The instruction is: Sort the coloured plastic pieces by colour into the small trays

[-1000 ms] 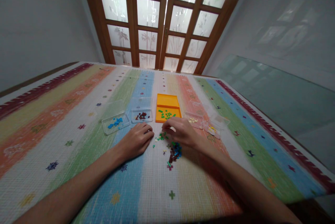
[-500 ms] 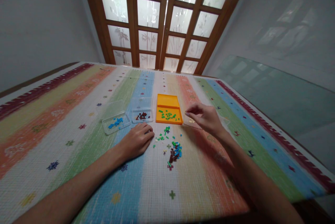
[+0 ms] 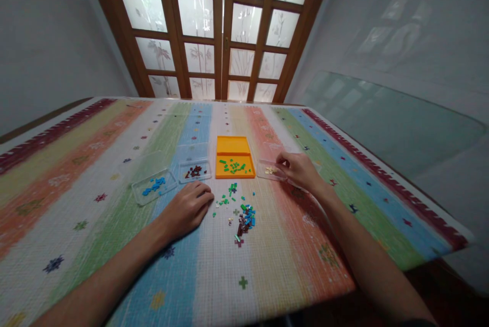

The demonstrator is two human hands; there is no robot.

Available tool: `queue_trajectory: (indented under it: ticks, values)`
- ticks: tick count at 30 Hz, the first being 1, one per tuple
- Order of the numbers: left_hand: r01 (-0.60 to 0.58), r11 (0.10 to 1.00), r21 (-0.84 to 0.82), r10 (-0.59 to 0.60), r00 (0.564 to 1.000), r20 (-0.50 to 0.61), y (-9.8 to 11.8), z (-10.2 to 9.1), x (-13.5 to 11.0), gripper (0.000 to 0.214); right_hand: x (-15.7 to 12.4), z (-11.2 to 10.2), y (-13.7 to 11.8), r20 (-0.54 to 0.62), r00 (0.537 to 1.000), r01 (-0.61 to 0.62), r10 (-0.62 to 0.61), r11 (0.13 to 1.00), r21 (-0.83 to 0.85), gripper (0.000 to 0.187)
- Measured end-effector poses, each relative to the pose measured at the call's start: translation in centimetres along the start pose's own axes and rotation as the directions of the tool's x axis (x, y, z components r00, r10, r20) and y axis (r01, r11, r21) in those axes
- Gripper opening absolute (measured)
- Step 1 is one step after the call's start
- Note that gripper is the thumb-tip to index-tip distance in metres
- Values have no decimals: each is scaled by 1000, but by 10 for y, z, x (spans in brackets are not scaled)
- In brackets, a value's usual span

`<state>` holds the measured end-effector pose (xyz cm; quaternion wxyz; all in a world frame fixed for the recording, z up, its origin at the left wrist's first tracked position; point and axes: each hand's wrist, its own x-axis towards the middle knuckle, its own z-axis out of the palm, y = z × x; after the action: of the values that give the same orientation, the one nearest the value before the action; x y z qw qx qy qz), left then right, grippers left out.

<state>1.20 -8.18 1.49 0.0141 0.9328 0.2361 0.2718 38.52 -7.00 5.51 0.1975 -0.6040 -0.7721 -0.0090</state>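
My left hand [image 3: 185, 210] rests palm down on the striped cloth, fingers loosely curled, holding nothing, just left of a scatter of small green pieces [image 3: 228, 197]. My right hand [image 3: 300, 170] hovers over a clear tray [image 3: 269, 170] of pale pieces, fingertips pinched together at its right edge; what they pinch is too small to see. A pile of mixed blue, dark red and green pieces [image 3: 244, 219] lies between my arms. An orange tray [image 3: 234, 158] with green pieces sits beyond it.
Two more clear trays stand to the left: one with blue pieces [image 3: 153, 185], one with dark red pieces [image 3: 194, 171]. The table's right edge [image 3: 385, 187] drops off beside a glass panel. Wooden glazed doors [image 3: 214, 26] stand behind the table.
My right hand left the loose pieces and moved right and away to the clear tray of pale pieces. The view shifted slightly. My left hand stayed put.
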Motion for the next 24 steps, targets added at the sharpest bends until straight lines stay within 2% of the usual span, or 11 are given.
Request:
queue_trajectory:
  ticks: [3,10,16,20,24]
  values:
    - [0,1000,18,0,1000,-3,0,0,0,19,-2,0,1,24,1000,12,-12,1000,1,5]
    - [-6,999,36,5,1000,8,0,1,-1,18,-2,1,0,33,999,5,-8,995,98,8]
    - [-9,999,37,8,1000,13,0,0,0,18,-1,2,0,38,999,-3,-1,994,112,14]
    - [-19,999,36,19,1000,9,0,0,1,18,0,-4,-4,6,998,63,-65,986,157,14]
    - [-18,999,45,18,1000,11,0,1,1,18,1,-11,-22,-50,985,171,-163,950,263,19]
